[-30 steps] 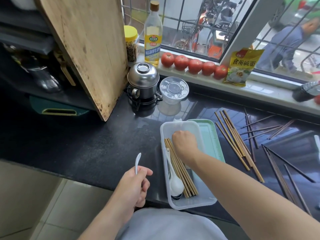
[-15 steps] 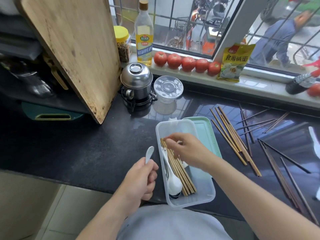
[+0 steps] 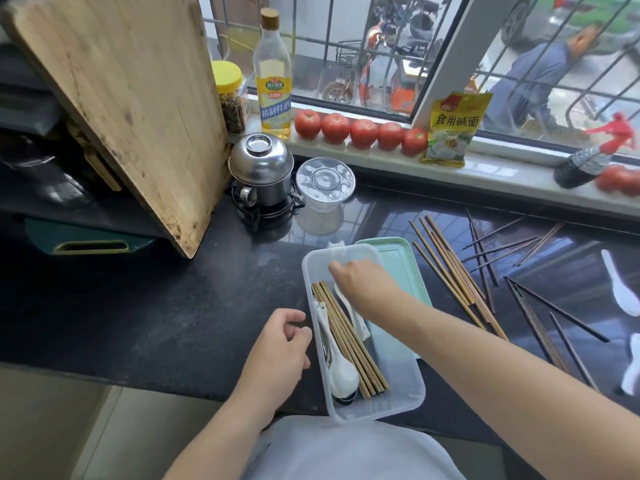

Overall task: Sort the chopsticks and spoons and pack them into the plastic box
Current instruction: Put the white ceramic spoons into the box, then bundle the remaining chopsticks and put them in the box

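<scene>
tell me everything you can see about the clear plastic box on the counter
The clear plastic box is a translucent, rounded-corner rectangular tub, open-topped, lying lengthwise on the dark counter, its near end at the counter's front edge. Inside lie light wooden chopsticks in a neat bundle, with white spoons stacked along the left wall. A pale green lid lies against its right side. The right hand reaches into its far end; the left hand hovers beside its left wall.

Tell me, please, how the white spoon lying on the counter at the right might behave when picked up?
The white spoon looks glossy, so probably slippery on the shiny black counter. It seems rigid and possibly ceramic, perhaps chipping if dropped. Its rounded bowl may rock when pushed.
</scene>
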`<state>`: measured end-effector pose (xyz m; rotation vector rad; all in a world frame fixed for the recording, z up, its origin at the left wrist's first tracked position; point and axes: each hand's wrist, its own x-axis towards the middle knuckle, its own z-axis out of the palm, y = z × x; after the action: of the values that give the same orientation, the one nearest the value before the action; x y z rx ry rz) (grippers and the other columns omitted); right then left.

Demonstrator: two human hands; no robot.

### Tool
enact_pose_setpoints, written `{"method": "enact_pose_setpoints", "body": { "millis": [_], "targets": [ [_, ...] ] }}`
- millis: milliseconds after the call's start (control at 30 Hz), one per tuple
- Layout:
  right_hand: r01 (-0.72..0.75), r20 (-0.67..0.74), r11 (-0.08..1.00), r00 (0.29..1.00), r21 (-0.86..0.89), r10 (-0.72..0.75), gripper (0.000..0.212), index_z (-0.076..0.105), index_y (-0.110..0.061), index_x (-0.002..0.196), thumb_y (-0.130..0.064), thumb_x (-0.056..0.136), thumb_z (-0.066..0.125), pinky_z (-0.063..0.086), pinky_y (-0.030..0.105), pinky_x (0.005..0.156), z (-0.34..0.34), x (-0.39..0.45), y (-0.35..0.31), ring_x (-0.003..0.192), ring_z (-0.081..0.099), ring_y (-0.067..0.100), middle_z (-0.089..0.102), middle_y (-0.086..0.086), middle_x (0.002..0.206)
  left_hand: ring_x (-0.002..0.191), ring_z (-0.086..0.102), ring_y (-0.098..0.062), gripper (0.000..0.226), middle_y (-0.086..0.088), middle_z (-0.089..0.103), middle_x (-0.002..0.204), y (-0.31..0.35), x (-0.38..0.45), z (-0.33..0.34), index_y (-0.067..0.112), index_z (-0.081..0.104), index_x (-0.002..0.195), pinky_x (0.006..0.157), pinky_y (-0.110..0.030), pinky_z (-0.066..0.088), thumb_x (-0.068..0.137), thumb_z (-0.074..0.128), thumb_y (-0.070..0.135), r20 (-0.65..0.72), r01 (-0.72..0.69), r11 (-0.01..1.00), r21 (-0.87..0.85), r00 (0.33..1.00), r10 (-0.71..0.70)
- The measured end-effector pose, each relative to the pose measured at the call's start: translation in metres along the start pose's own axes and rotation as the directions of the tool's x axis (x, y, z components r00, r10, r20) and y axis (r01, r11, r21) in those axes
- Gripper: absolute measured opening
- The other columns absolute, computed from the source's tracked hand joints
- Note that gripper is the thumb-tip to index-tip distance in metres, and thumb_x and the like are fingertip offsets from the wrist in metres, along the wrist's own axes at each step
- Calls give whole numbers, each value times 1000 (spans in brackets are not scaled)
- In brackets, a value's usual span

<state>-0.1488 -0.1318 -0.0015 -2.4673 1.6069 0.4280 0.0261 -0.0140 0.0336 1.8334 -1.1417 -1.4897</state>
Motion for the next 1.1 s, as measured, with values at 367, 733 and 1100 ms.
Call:
{"method": "enact_pose_setpoints", "body": {
  "millis": [367, 733, 1100],
  "targets": [
    [84, -30, 949, 995, -304, -98, 15, 63, -13, 100, -3, 90, 57, 50, 35, 57, 32, 18, -6, 76, 70, 28, 69, 6, 90, 63, 59, -11, 16, -1, 71, 75, -20, -5, -5, 40, 59, 109, 75, -39, 52, 101, 52, 28, -7, 80, 997, 20, 997, -80],
    [-402, -178, 511, 627, 760, 758, 16, 57, -22, 83, -24, 95, 67, 37, 21, 55, 34, -178, 102, 64, 54, 4, 58, -10, 68, 48, 48, -14, 23, -5, 59, 73, 59, 5, 79, 14, 66, 103, 47, -26, 40, 100, 47, 1, 133, -35, 993, -112, 990, 50],
    [-649, 265, 95, 435, 755, 861, 12, 64, -23, 94, -30, 99, 55, 45, 33, 74, 152, -312, 265, 93, 63, 26, 70, 2, 96, 46, 54, -17, 18, -3, 61, 64, 107, -34, 359, 7, 66, 99, 48, -25, 40, 100, 49, 0, 505, 94, 994, 64, 855, -113]
  ]
}}
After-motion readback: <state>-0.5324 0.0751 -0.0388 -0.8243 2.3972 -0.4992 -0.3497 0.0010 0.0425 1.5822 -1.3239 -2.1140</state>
